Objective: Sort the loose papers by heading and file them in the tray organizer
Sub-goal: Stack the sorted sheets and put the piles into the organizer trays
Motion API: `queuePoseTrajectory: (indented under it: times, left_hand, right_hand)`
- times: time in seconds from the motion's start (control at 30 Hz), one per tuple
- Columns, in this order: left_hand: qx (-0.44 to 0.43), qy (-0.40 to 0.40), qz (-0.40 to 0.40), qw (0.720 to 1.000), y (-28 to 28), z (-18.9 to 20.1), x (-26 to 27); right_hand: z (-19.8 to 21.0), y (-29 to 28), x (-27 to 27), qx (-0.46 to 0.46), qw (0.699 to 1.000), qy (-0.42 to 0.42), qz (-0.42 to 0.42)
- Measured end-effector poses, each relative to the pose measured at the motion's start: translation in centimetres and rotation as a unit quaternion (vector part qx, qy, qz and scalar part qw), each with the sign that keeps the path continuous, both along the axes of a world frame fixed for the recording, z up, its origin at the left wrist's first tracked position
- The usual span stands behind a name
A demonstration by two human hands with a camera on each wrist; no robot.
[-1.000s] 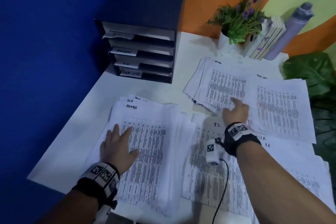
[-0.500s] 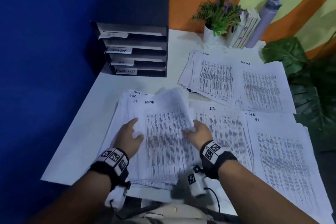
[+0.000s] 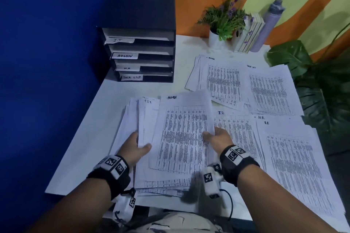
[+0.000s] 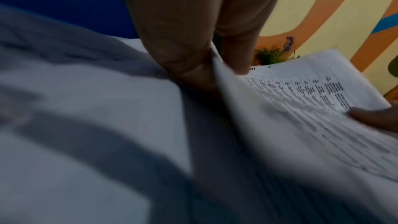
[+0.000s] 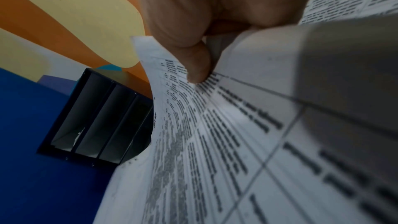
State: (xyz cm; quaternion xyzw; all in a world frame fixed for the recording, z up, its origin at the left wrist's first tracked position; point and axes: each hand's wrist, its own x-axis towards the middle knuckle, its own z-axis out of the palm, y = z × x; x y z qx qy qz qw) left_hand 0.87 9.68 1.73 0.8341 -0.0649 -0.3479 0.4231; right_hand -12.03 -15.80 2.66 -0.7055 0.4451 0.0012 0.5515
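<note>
**Head view: both hands hold the ADMIN sheet over the unsorted stack**

In the head view the ADMIN sheet [image 3: 182, 134] has its long axis running away from the person, with the heading end pointing toward the tray organizer [image 3: 140, 43]. It lies a little raised on the unsorted stack [image 3: 132, 119] at the near left part of the table [image 3: 85, 138].

The right hand [image 3: 217, 138] pinches the right edge of the sheet: the thumb is on the printed side and the other fingers are curled under it, as the right wrist view shows. The left hand [image 3: 135, 147] grips the left side, with the thumb on top near the lower left part and the fingers [image 4: 183, 40] under the paper edge; how many sheets it holds I cannot tell.

The heading "ADMIN" is written by hand at the top of the held sheet. Just beside the left hand, the sheets under it show part of one heading, too hidden to read.

To the right of the right hand lie the IT pile [image 3: 238, 134] and, further right, the HR pile [image 3: 295, 166]. Beyond the grip, to the right, are the ADMIN pile [image 3: 221, 79] and the TASK LIST pile [image 3: 270, 91], partly overlapping.

Far beyond the left hand, the organizer has four shelves labelled, from top to bottom, "IT", "ADMIN", "H.R" and "TASK LIST". A potted plant [image 3: 225, 19], some books [image 3: 250, 34] and a bottle [image 3: 269, 24] stand at the far edge.
</note>
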Motion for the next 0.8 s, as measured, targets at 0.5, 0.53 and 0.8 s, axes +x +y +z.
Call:
queuePoseTrajectory:
  times: [0.5,0.53,0.8]
  left_hand:
    - [-0.036,-0.127,0.171,0.976,-2.7,2.1,2.2]
    - [-0.034,-0.131,0.173,0.976,-2.9,2.4,2.2]
    - [-0.022,-0.102,0.205,0.973,-3.3,2.3,2.0]
  right_hand:
    - [1.3,-5.9,0.8,-0.210,0.975,-0.007,-0.067]
    - [1.5,-7.3,1.0,-0.229,0.970,0.001,-0.083]
    - [1.2,-16.8,5.7,-0.247,0.968,0.042,-0.031]
